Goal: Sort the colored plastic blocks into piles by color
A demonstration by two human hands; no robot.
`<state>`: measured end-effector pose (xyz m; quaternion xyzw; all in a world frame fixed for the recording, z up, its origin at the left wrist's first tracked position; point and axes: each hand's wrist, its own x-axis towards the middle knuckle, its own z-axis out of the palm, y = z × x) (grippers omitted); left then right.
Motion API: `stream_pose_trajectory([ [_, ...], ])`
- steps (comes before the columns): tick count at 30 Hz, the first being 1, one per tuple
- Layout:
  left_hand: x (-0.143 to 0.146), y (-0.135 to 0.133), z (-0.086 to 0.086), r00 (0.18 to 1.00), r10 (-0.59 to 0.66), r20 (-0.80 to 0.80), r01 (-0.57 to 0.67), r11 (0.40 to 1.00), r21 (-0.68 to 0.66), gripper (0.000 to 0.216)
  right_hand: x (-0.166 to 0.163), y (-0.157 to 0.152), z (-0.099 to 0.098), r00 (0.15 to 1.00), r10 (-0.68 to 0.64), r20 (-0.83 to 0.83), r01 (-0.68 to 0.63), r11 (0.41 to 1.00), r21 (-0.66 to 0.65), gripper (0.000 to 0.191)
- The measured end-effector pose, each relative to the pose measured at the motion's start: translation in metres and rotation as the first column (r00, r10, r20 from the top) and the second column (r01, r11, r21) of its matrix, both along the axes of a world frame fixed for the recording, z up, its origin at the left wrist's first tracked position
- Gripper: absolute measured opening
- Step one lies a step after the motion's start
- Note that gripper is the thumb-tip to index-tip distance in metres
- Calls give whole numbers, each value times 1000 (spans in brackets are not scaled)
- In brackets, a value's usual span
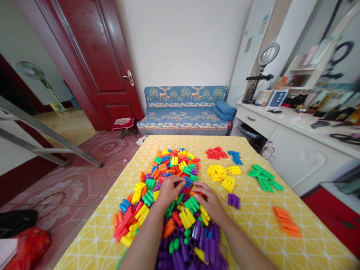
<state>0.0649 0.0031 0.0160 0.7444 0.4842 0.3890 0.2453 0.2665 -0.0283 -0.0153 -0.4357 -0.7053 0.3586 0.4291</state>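
Observation:
A large mixed pile of bullet-shaped plastic building blocks lies between and around my hands. My left hand (170, 191) reaches into its middle, thumb and index finger closed at the edge of a blue block (188, 182). Just across from it, my right hand (210, 202) rests over the pile with fingers bent and apart, near red and orange blocks. Green blocks (192, 204) and yellow blocks (187, 218) lie below the hands. Closer to me are many purple blocks (212, 249), some showing hollow ends. Part of the pile is hidden under my hands and forearms.
On the yellow patterned tablecloth (253, 232), single-colour groups lie at right: red (216, 153), blue (235, 157), yellow (218, 172), green (264, 178), purple (233, 200) and orange (286, 221). A blue sofa (182, 112) stands beyond; a white dresser (303, 138) is at right.

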Motion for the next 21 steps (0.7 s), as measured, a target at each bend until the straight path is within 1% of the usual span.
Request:
stream_pose_trajectory([
  [3, 0, -4, 5, 998, -23, -55, 24, 1000, 17, 16, 0, -1, 1, 1000, -14, 25, 14, 1000, 11, 25],
  [8, 0, -8, 6, 986, -52, -157, 55, 998, 15, 38, 2, -4, 3, 997, -51, 63, 47, 997, 67, 38],
  [12, -1, -8, 3, 976, -24, -217, 27, 1000, 13, 47, 4, -4, -1, 998, -65, 27, 64, 997, 42, 41],
  [15, -2, -7, 1, 969, -10, -248, 13, 1000, 9, 53, 3, -2, -5, 997, -65, -44, 64, 998, -21, 39],
  [18, -2, -7, 0, 962, -28, -273, 27, 1000, -8, 52, 2, -2, -5, 993, -71, -95, 63, 995, -78, 33],
  [21, -2, -7, 2, 963, -33, -268, 31, 999, -13, 43, 1, -4, 0, 993, -83, -87, 79, 995, -53, 29],
])
